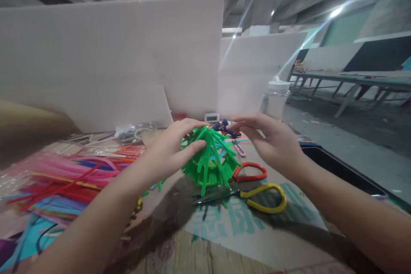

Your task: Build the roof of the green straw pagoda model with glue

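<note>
A cone-topped model of green pipe cleaners point(209, 162) stands in the middle of the table. My left hand point(180, 141) holds its peak from the left, thumb on the front strands and fingers reaching over behind. To the right, my right hand point(269, 137) is raised with its fingers stretched out and slightly bent, apart from the model. Its fingertips are close to a blue glue gun point(222, 126); whether they touch it I cannot tell. In front of the model lie scissors with one red and one yellow handle point(266, 199), blades pointing left.
Loose pipe cleaners point(80, 171) in pink, red and blue cover the left side. A small pink cutter point(239, 148) lies behind the scissors. Farther back are a small digital clock point(211, 117), a clear bottle point(276, 96) with a white lid, and white boards point(128, 51).
</note>
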`<act>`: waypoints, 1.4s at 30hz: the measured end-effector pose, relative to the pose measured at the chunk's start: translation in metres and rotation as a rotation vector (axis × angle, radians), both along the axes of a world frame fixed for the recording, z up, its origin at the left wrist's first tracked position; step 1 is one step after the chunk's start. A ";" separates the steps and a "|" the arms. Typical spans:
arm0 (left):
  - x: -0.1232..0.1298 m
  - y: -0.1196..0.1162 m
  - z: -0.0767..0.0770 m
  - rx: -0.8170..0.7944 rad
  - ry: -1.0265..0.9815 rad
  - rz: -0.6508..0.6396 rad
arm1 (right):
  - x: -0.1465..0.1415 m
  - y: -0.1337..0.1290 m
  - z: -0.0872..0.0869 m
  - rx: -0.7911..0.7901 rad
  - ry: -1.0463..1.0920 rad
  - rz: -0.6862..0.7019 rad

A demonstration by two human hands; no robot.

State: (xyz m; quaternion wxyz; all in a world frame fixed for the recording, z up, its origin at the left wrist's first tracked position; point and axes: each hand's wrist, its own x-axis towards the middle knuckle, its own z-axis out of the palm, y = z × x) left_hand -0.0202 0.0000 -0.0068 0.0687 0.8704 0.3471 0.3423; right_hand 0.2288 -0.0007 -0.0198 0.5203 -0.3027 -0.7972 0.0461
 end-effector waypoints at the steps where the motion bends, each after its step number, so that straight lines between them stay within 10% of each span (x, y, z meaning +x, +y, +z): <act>1: 0.001 -0.002 0.001 0.005 0.002 -0.014 | -0.003 -0.004 -0.001 0.087 -0.082 -0.003; 18: 0.010 -0.007 -0.002 0.070 -0.007 -0.058 | -0.007 -0.018 -0.009 0.576 -0.600 -0.217; 30: 0.018 -0.017 0.002 0.051 -0.030 0.049 | -0.013 -0.021 -0.001 0.042 -0.038 -0.027; 42: 0.020 -0.023 0.003 0.103 -0.067 0.063 | -0.019 -0.019 -0.001 -0.093 -0.145 0.013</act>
